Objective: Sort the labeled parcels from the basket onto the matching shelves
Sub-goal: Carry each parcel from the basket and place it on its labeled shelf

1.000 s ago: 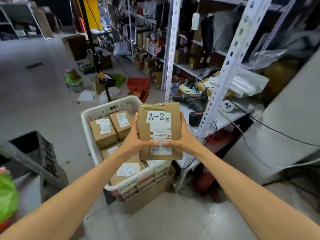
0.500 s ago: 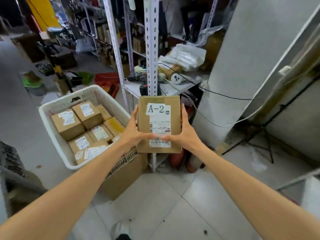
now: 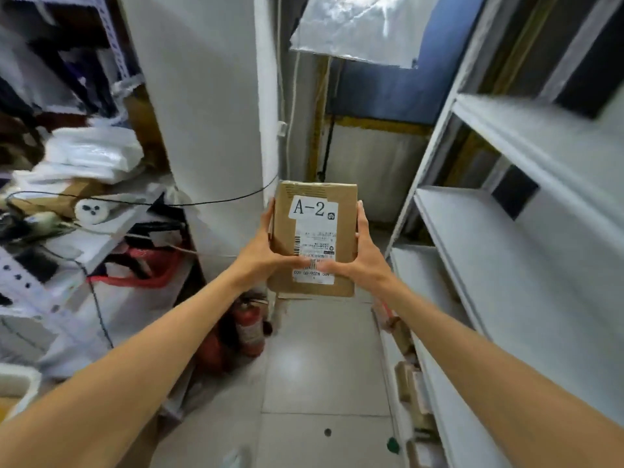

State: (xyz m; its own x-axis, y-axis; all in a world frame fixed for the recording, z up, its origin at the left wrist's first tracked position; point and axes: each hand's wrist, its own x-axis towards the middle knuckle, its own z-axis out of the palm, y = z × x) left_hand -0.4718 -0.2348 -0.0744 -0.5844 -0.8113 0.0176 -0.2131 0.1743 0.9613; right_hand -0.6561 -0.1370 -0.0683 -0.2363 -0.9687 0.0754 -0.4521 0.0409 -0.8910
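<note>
A brown cardboard parcel (image 3: 344, 201) with a white label reading "A-2" is held up at chest height in the middle of the view. My left hand (image 3: 261, 253) grips its left edge, thumb across the front. My right hand (image 3: 363, 256) grips the right edge the same way. White metal shelves (image 3: 479, 251) stand at the right, their boards bare in the part I see. Only a white corner of the basket (image 3: 20, 383) shows at the lower left edge.
A white pillar (image 3: 209, 113) stands just left of the parcel, with a black cable across it. A cluttered rack (image 3: 67, 211) with bags and tools fills the left. Red fire extinguishers (image 3: 248, 327) stand on the tiled floor. Small boxes (image 3: 410, 383) lie on the lowest right shelf.
The view has swung right, away from the basket and the cluttered rack, toward the white shelves. Both hands keep the same hold on the A-2 parcel.
</note>
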